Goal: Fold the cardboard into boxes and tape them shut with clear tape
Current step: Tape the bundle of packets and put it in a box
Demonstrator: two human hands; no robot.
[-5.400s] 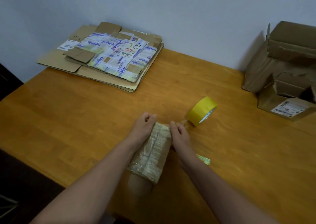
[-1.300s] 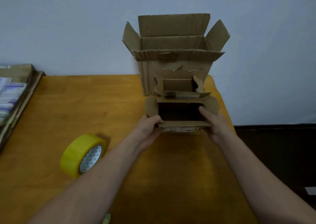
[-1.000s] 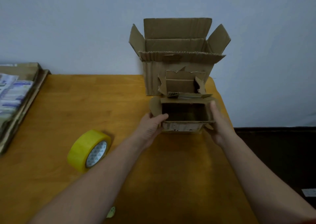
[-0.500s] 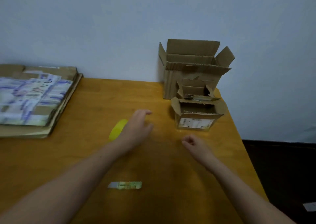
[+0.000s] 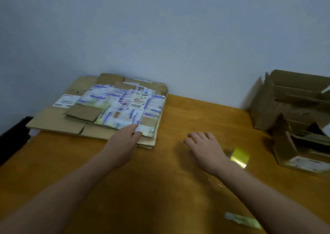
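Left hand (image 5: 123,144) reaches the near corner of the label-covered flattened brown cardboard stack (image 5: 100,112), fingertips touching; blur hides whether it pinches. Right hand (image 5: 205,149) hovers loose-fingered, holding nothing, beside the yellow tape roll (image 5: 240,157). Open brown cardboard boxes (image 5: 289,99) stand far right.

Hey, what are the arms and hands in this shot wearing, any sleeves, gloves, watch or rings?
Nothing worn shows. The left hand and right hand are ungloved; the left forearm and right forearm are bare to the frame's edge, with no sleeve or cuff. No watch, bracelet or ring shows, though blur could hide a thin band.
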